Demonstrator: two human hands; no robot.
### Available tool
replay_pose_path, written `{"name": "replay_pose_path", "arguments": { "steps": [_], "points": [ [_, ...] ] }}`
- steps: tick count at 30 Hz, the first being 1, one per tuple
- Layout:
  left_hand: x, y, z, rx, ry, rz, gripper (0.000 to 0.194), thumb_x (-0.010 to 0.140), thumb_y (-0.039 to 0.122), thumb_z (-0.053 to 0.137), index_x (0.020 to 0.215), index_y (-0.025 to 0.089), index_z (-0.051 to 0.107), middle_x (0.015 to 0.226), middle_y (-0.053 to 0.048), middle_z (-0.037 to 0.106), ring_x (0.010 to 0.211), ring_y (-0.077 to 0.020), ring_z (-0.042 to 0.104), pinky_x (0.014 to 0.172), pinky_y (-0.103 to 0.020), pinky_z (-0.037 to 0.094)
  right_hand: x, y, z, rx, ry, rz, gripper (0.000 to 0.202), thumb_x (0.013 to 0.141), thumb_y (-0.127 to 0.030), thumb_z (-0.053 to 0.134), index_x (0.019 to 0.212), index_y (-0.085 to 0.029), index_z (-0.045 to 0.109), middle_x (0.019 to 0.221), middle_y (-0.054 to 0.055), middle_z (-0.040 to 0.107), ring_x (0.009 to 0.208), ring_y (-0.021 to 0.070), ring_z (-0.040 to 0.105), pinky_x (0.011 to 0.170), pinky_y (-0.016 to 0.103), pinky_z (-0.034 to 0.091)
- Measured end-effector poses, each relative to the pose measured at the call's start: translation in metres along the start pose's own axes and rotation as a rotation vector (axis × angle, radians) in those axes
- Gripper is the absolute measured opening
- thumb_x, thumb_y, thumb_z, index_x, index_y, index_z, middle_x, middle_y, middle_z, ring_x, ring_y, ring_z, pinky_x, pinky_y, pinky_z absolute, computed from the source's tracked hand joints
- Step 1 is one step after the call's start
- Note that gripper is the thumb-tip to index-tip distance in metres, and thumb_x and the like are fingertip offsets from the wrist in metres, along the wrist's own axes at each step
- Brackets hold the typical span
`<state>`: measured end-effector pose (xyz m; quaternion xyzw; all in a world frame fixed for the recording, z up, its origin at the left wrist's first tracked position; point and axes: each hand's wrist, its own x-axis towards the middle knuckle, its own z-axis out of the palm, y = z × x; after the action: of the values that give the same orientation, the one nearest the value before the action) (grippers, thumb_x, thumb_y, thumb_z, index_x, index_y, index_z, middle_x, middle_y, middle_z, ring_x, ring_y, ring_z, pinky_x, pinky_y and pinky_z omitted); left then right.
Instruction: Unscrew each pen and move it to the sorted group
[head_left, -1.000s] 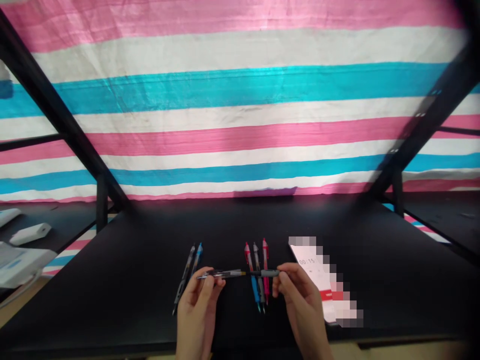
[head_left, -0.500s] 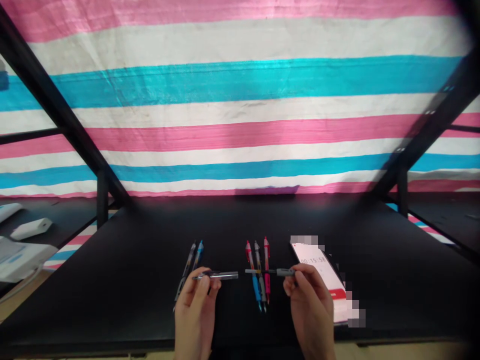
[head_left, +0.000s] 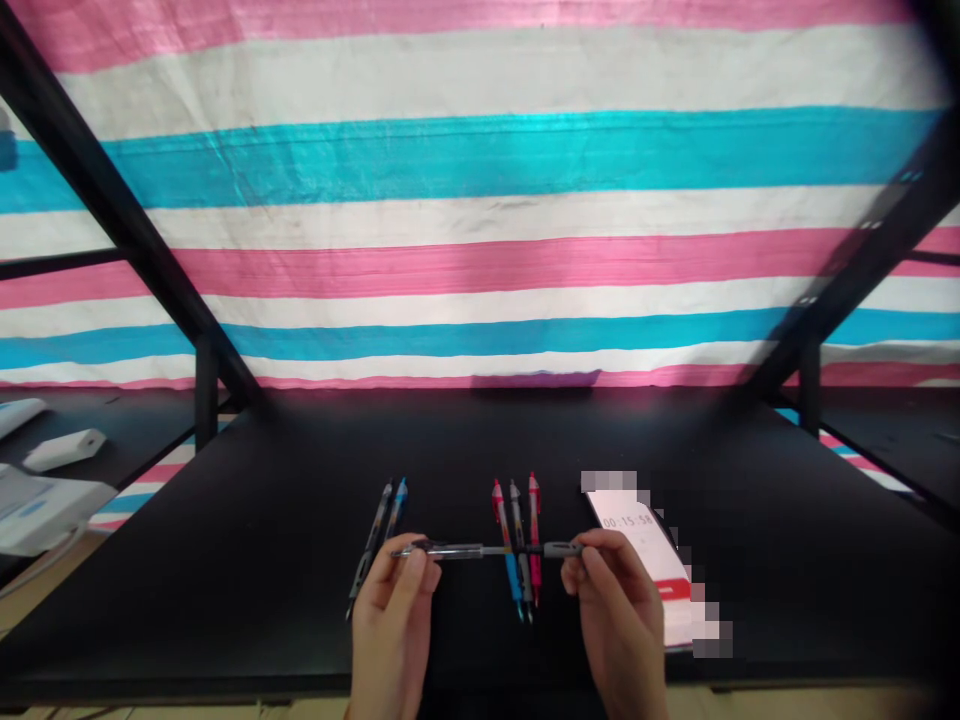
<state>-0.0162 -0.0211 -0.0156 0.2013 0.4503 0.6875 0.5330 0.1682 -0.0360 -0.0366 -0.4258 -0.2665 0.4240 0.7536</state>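
Note:
My left hand (head_left: 396, 610) pinches a clear pen barrel (head_left: 457, 551) with a dark clip. My right hand (head_left: 619, 610) holds a grey pen grip (head_left: 562, 549) with a refill (head_left: 529, 549) pointing left. The refill's end meets the barrel's open end, and the two parts lie in one line. Beneath them on the black table lie a red and blue pen (head_left: 512, 575), a grey pen (head_left: 524, 590) and a red pen (head_left: 535, 500). Beside my left hand are a black pen (head_left: 370, 550) and a blue pen (head_left: 397, 503), the latter partly hidden.
A phone (head_left: 637, 545) showing a timer lies right of the pens, beside my right hand. White devices (head_left: 66, 451) sit on a side surface at the left. Black frame bars (head_left: 127, 240) slant up on both sides before a striped sheet (head_left: 480, 150).
The grip and refill in my right hand have moved slightly left, and the barrel slightly right. The gap between refill and barrel has closed.

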Motion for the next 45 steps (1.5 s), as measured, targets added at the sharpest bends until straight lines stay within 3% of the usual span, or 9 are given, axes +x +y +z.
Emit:
{"name": "replay_pose_path", "arguments": {
  "steps": [9,15,20,23,26,31,36,41,45],
  "points": [
    [0.002,-0.004,-0.004,0.122,-0.095,0.036,0.034,0.068,0.046,0.089,0.086,0.019,0.078,0.072,-0.001,0.063,0.069,-0.013,0.058,0.068,-0.021,0.051,-0.007,0.002,0.0,-0.472,-0.251,-0.023,0.022,0.088,-0.044,0.073,0.096,-0.023,0.072,0.083,0.005,0.072,0.065,0.0188,0.066,0.061,0.028,0.053],
    [0.0,-0.002,-0.004,0.15,-0.114,0.007,0.035,0.067,0.045,0.089,0.087,0.019,0.078,0.073,-0.001,0.064,0.069,-0.012,0.057,0.067,-0.02,0.05,-0.003,-0.008,0.007,-0.598,-0.323,-0.025,0.051,0.098,-0.055,0.054,0.061,-0.021,0.061,0.058,0.002,0.062,0.055,0.0158,0.056,0.054,0.026,0.042],
    [0.002,-0.003,-0.003,0.098,-0.066,-0.005,0.037,0.062,0.046,0.092,0.083,0.02,0.077,0.07,-0.001,0.065,0.068,-0.012,0.059,0.067,-0.019,0.051,-0.003,-0.012,0.005,-0.428,-0.428,0.064,0.041,0.094,-0.056,0.061,0.117,-0.023,0.065,0.084,0.006,0.074,0.072,0.0205,0.065,0.068,0.03,0.049],
    [0.002,-0.002,-0.002,0.097,-0.08,-0.009,0.036,0.062,0.045,0.092,0.083,0.02,0.077,0.07,-0.001,0.065,0.068,-0.0122,0.06,0.068,-0.02,0.051,-0.002,-0.01,0.002,-0.448,-0.387,0.094,0.031,0.092,-0.051,0.067,0.107,-0.024,0.066,0.085,0.005,0.073,0.073,0.0209,0.066,0.068,0.029,0.05],
    [0.002,-0.002,-0.003,0.108,-0.096,-0.016,0.035,0.064,0.043,0.091,0.085,0.019,0.078,0.073,-0.002,0.067,0.07,-0.0127,0.061,0.07,-0.021,0.053,-0.001,-0.009,0.0,-0.533,-0.341,0.026,0.032,0.096,-0.051,0.061,0.085,-0.022,0.069,0.071,0.003,0.067,0.067,0.0193,0.061,0.062,0.028,0.047],
    [0.002,-0.002,-0.003,0.097,-0.085,-0.026,0.035,0.064,0.043,0.092,0.085,0.019,0.078,0.074,-0.002,0.068,0.071,-0.0123,0.062,0.07,-0.019,0.053,0.0,-0.006,-0.002,-0.535,-0.312,-0.02,0.028,0.091,-0.045,0.068,0.111,-0.025,0.069,0.082,0.003,0.071,0.072,0.0201,0.064,0.063,0.028,0.049],
    [0.003,-0.002,-0.001,0.085,-0.08,-0.021,0.034,0.064,0.042,0.092,0.085,0.019,0.078,0.072,-0.001,0.066,0.07,-0.0121,0.062,0.071,-0.019,0.053,0.004,-0.008,-0.007,-0.675,-0.38,-0.105,0.022,0.095,-0.04,0.063,0.082,-0.024,0.071,0.074,0.003,0.068,0.066,0.0189,0.061,0.059,0.027,0.046],
    [0.004,-0.004,-0.005,0.081,-0.082,-0.013,0.033,0.066,0.041,0.092,0.085,0.019,0.078,0.072,-0.001,0.066,0.07,-0.0123,0.062,0.07,-0.02,0.054,0.006,-0.009,-0.008,-0.723,-0.428,-0.222,0.015,0.095,-0.034,0.064,0.105,-0.025,0.072,0.081,0.004,0.07,0.066,0.0192,0.061,0.059,0.027,0.047],
    [0.004,-0.006,-0.007,0.07,-0.089,-0.016,0.033,0.065,0.041,0.092,0.085,0.019,0.079,0.071,-0.001,0.066,0.068,-0.0115,0.062,0.068,-0.019,0.054,0.007,-0.011,-0.002,-0.813,-0.462,-0.417,0.013,0.097,-0.026,0.06,0.087,-0.023,0.068,0.072,0.001,0.059,0.059,0.0163,0.053,0.054,0.026,0.042]
  ]
}}
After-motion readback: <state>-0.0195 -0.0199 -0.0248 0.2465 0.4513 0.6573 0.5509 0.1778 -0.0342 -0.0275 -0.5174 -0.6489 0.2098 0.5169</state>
